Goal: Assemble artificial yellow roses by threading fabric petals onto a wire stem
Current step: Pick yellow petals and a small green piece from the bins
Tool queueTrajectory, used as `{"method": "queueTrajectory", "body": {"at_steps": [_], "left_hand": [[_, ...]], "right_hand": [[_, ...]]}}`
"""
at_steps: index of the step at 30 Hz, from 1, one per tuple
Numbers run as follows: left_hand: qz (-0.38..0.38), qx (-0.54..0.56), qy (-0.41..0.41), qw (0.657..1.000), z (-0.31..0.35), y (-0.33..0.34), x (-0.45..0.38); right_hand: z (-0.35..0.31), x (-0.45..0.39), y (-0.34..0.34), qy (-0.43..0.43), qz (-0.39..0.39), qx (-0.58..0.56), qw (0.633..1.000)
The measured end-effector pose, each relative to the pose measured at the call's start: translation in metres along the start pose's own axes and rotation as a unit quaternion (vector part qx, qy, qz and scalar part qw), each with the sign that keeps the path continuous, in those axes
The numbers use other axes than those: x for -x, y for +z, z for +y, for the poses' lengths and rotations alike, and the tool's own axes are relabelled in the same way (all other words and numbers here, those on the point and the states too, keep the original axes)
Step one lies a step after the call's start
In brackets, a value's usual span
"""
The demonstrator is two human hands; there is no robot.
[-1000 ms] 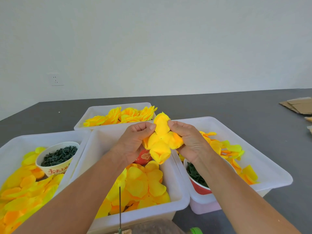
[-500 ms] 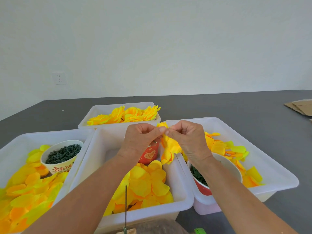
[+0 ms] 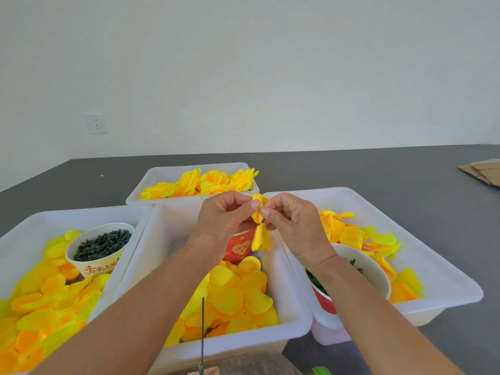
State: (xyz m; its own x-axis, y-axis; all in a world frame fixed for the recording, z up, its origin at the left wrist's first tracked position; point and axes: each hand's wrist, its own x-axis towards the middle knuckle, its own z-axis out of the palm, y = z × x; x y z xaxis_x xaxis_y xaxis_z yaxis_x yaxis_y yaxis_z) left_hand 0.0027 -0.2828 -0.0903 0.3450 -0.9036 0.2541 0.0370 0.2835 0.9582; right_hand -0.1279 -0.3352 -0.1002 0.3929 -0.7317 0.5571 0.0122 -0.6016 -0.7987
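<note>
My left hand (image 3: 224, 220) and my right hand (image 3: 292, 223) both pinch a folded yellow fabric petal piece (image 3: 260, 231) between them, held above the middle white bin (image 3: 162, 234). The piece hangs down in a narrow bunch. A thin dark wire stem (image 3: 203, 331) stands upright at the bottom centre, in front of the middle bin. Loose yellow petals (image 3: 238, 293) fill that bin. Finished yellow roses (image 3: 205, 182) lie in the far bin.
A left bin (image 3: 32, 226) holds petals and a paper bowl of dark green parts (image 3: 101, 244). The right bin (image 3: 446, 282) holds petals and a second bowl (image 3: 378, 272). A red cup (image 3: 240, 247) sits behind my hands. Cardboard (image 3: 481, 171) lies far right.
The petal piece was spread flat with several lobes a second ago; now it is folded together into a narrow bunch between my fingertips. My hands have come closer together.
</note>
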Motion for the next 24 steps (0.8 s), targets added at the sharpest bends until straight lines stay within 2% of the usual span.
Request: {"method": "queueTrajectory", "body": {"at_steps": [6,10,15,22,24], "left_hand": [[0.015,-0.042,0.035,0.998,-0.003,-0.001,0.000],[-0.014,-0.028,0.043,0.999,-0.003,0.000,-0.001],[-0.032,0.000,0.013,0.999,-0.005,0.002,-0.001],[-0.078,0.124,-0.041,0.988,0.003,-0.001,-0.001],[-0.077,0.119,-0.037,0.989,0.006,-0.003,-0.001]], "right_hand": [[0.001,0.002,0.004,-0.106,0.026,0.206,0.972],[0.001,-0.001,-0.001,-0.033,0.053,0.096,0.993],[-0.001,-0.001,-0.002,0.007,0.065,0.035,0.997],[-0.008,0.000,-0.006,0.009,-0.027,-0.076,0.997],[-0.009,0.000,-0.006,-0.003,-0.042,-0.076,0.996]]}}
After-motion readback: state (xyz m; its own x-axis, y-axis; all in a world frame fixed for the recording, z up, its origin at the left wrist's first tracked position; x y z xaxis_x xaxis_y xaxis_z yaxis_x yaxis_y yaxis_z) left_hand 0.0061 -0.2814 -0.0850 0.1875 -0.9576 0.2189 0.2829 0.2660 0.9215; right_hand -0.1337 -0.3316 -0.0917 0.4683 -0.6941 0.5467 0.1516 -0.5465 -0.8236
